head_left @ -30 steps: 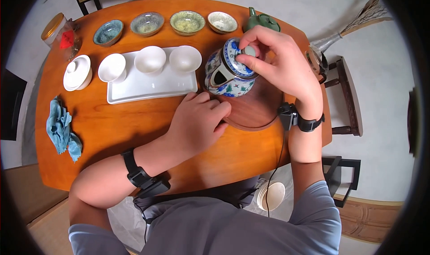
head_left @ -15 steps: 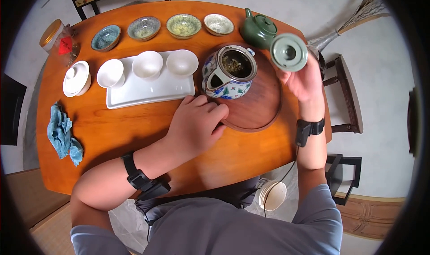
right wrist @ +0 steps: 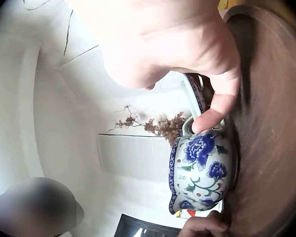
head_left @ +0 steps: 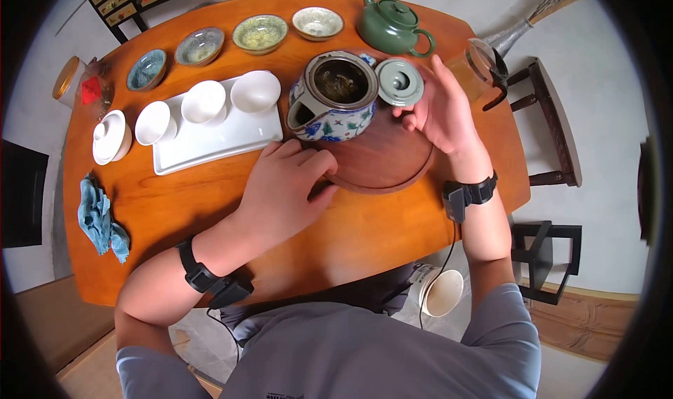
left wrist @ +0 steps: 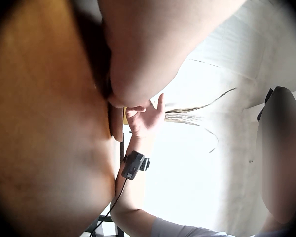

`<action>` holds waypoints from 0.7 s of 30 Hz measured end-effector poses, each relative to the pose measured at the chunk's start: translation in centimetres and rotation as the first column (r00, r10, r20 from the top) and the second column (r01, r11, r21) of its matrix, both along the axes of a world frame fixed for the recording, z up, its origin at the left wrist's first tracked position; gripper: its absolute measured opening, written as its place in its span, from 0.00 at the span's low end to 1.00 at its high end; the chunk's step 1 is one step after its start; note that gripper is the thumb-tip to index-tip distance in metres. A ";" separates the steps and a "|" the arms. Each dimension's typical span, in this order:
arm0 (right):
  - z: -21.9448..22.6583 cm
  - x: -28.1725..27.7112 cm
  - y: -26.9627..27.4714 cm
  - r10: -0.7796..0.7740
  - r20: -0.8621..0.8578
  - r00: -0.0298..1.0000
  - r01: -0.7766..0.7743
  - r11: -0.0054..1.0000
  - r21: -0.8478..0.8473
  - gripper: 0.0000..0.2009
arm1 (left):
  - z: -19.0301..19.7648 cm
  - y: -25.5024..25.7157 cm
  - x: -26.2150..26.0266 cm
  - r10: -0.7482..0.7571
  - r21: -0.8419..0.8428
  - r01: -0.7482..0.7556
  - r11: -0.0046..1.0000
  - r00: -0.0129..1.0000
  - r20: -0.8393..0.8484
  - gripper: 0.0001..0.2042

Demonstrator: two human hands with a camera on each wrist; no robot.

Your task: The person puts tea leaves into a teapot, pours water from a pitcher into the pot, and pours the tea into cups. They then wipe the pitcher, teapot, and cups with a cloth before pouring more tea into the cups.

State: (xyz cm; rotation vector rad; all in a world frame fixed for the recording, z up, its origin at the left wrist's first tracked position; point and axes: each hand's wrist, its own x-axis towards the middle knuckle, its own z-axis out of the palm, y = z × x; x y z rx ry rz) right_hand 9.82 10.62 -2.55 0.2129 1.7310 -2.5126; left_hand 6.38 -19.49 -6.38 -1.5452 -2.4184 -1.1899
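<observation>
Right hand [head_left: 449,115]: partly curled, one digit extended upward, bent fingers holding the pale green lid [head_left: 401,81] from beneath. The lid's underside faces the head camera; the exact grip is hidden behind it. Whether its edge touches the teapot [head_left: 343,122] or the round wooden tray [head_left: 382,164] cannot be determined.

The teapot stands uncovered on the tray, beside the lid. Dark leaf matter [head_left: 342,82] shows inside; depth of contents is hard to make out. The right-wrist view shows only its flowered side, the mouth being turned from sight.

Left hand [head_left: 280,185]: fingers loosely bent, resting at the tray's rim and holding nothing visible; fingertips are concealed. Its fingers are cut off at the bottom of the right-wrist view. The left-wrist view shows neither teapot nor lid.
</observation>
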 end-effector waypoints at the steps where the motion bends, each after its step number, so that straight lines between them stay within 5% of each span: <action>1: -0.1 0.0 0.0 -0.006 -0.006 1.000 0.006 1.000 -0.011 0.36 | 0.2 0.0 0.1 0.001 -0.006 -0.001 1.000 1.000 0.012 0.12; 3: -0.3 -0.1 -0.2 -0.108 0.003 0.994 0.106 0.978 0.179 0.38 | 0.3 -0.1 0.1 -0.005 -0.021 0.005 1.000 1.000 0.017 0.12; 8: -0.3 0.2 -0.5 -0.218 -0.006 0.976 0.211 0.935 0.286 0.37 | 1.6 -0.1 0.8 -0.010 -0.069 0.014 0.998 0.999 0.052 0.10; 10: 0.7 0.6 -1.2 -0.300 -0.103 0.948 0.312 0.822 0.477 0.35 | 2.4 -0.4 1.2 -0.031 -0.103 0.044 0.994 0.992 0.124 0.08; 14: 0.5 0.6 -1.2 -0.339 -0.182 0.923 0.379 0.729 0.570 0.31 | 7.4 -1.8 1.9 -0.075 -0.205 0.127 0.970 0.967 0.244 0.08; 16: 0.3 0.6 -1.2 -0.330 -0.227 0.917 0.399 0.722 0.565 0.30 | 9.4 -3.1 2.1 -0.010 0.028 -0.003 1.000 0.892 0.453 0.08; 18: 0.2 0.6 -1.7 -0.334 -0.263 0.905 0.425 0.705 0.567 0.26 | 11.1 -4.2 1.2 0.066 0.317 -0.182 0.931 0.937 0.343 0.07; 19: 0.0 0.5 -1.7 -0.333 -0.269 0.904 0.428 0.693 0.580 0.25 | 12.8 -5.5 0.5 0.193 0.290 -0.274 0.917 0.940 0.280 0.05; 21: 0.0 0.4 -1.7 -0.338 -0.297 0.893 0.450 0.662 0.599 0.23 | 13.1 -8.3 -3.6 0.152 0.550 -0.281 0.786 0.951 0.268 0.04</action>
